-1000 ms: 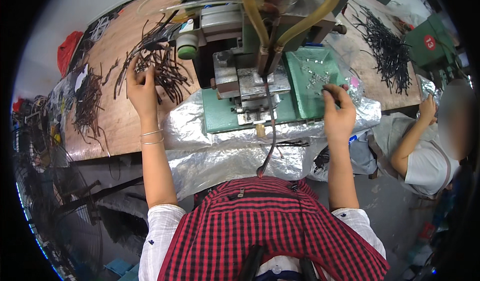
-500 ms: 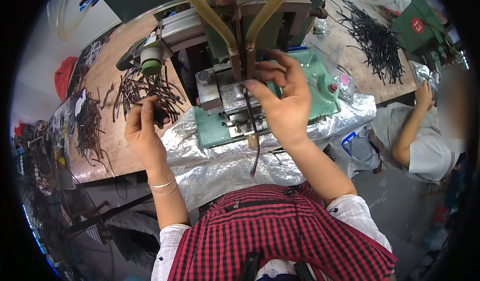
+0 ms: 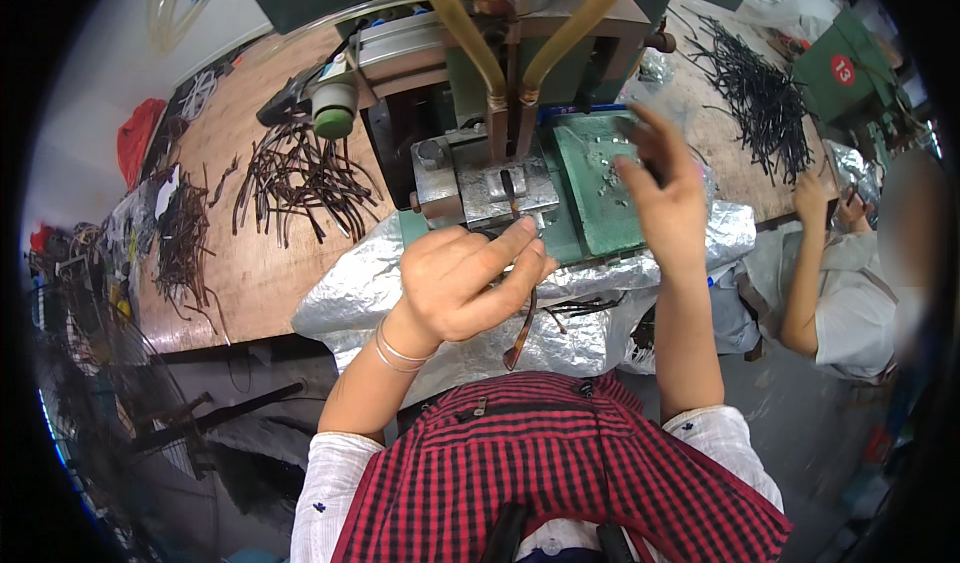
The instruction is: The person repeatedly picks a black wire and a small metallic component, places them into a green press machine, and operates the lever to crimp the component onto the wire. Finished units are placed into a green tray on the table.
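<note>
My left hand (image 3: 465,281) is closed in a pinch on a short dark wire (image 3: 527,313), just in front of the machine. The wire's upper end rests on the small metal block (image 3: 498,185) under the two copper-coloured electrodes (image 3: 511,128). Its lower end, reddish brown, hangs down over the foil. Over the green tray (image 3: 580,188) my right hand (image 3: 665,188) is raised, thumb apart from the fingers, which are partly blurred. Nothing shows between them. Small metal bits (image 3: 610,168) lie scattered in the tray beside that hand.
A pile of brown wires (image 3: 305,188) lies on the wooden table at left, with another bundle (image 3: 183,233) farther left. Black wires (image 3: 750,88) are heaped at right. Silver foil (image 3: 345,278) drapes the front edge. A co-worker (image 3: 850,283) sits at the right.
My left hand has come from the brown wire pile to the metal block and now pinches the wire there. My right hand has left the block and moved right over the tray.
</note>
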### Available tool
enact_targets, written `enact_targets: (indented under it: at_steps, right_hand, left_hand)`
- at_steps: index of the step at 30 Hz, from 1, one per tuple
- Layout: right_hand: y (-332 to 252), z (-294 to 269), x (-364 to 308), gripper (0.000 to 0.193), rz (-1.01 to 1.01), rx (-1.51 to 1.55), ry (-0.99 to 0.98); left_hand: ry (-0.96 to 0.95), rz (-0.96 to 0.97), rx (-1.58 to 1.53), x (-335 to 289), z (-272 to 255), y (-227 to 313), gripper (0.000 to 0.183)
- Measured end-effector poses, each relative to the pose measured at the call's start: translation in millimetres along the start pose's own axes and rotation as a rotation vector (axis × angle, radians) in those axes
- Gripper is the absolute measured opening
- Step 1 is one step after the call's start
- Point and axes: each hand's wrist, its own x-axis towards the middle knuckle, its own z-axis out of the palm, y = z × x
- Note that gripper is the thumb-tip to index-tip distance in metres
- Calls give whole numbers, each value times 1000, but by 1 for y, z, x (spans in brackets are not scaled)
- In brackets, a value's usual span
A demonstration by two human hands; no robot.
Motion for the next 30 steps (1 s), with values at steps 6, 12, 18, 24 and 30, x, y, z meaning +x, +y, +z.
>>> enact_targets:
  at_steps: [6, 12, 18, 24, 30]
  right_hand:
    - [80, -38, -22, 34, 155, -294, 103]
    - [65, -19, -37, 15, -167, -760, 46]
    - [74, -16, -37, 10, -177, -895, 68]
    - [95, -28, -34, 12, -90, -547, 168]
    - [81, -21, -33, 13, -301, -763, 150]
  left_hand:
    - [12, 10, -14, 0, 6, -1, 26]
    - [32, -78, -59, -10, 3, 5, 29]
    - [-61, -160, 71, -35, -25, 26, 34]
    - [190, -506, 526, -72, -115, -37, 20]
    - [-339, -890, 829, -161, -138, -153, 20]
